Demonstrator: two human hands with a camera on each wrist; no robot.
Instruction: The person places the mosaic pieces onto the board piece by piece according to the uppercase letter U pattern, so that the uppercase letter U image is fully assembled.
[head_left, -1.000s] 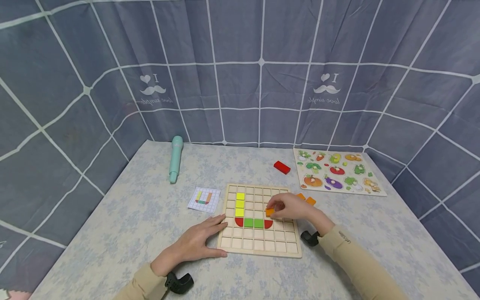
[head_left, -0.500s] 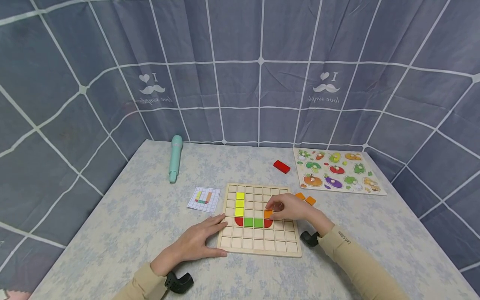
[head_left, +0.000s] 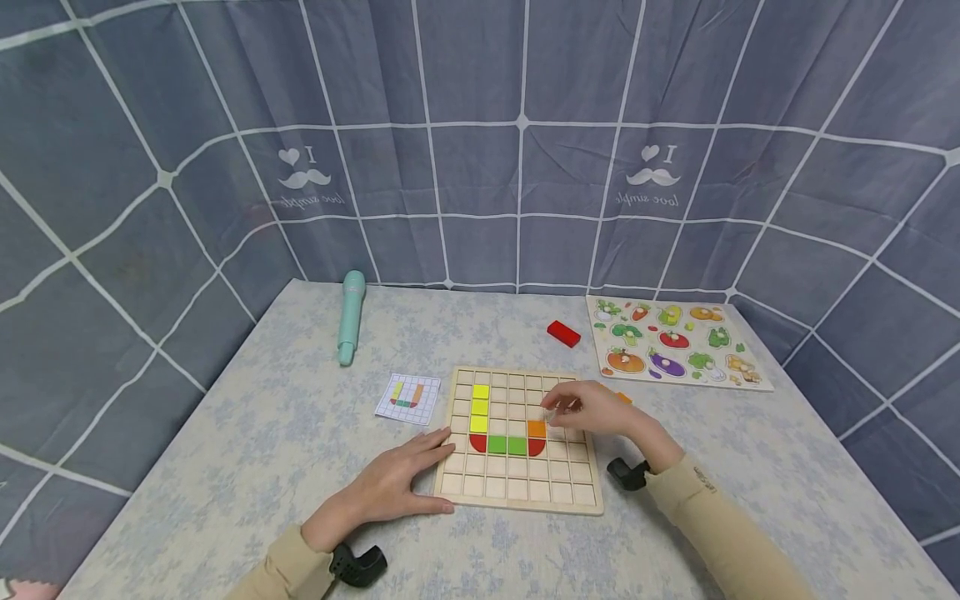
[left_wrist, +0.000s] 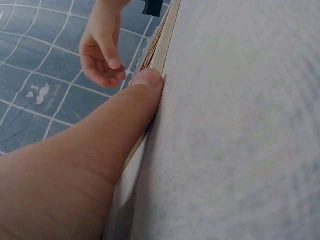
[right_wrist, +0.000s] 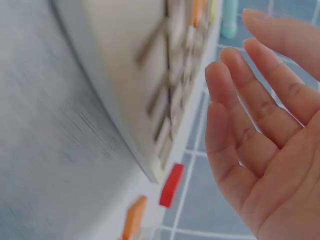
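A wooden grid board (head_left: pixel 555 493) lies flat, holding three yellow tiles (head_left: pixel 479 407) in a column. Below them runs a row with a red rounded tile (head_left: pixel 477 443), two green tiles (head_left: pixel 507 445) and another red rounded tile (head_left: pixel 536 447). Directly above that right red tile sits one orange square tile (head_left: pixel 537 428). My left hand (head_left: pixel 390 477) rests at the board's left edge, fingers extended; its thumb (left_wrist: pixel 145 79) touches the side. My right hand (head_left: pixel 592 407) hovers over the board's right part, fingers loosely bent and holding nothing, as the right wrist view (right_wrist: pixel 270 125) confirms.
Partly behind the right hand, loose orange tile (head_left: pixel 623 398) shows beside the board. Further back lie a red block (head_left: pixel 564 334) and a vegetable puzzle board (head_left: pixel 611 327). A pattern card (head_left: pixel 408 398) and a teal toy microphone (head_left: pixel 351 317) are on the left.
My right hand has set the orange tile in the cell above the right red tile, let go, and moved slightly right. The left hand has stayed in place.
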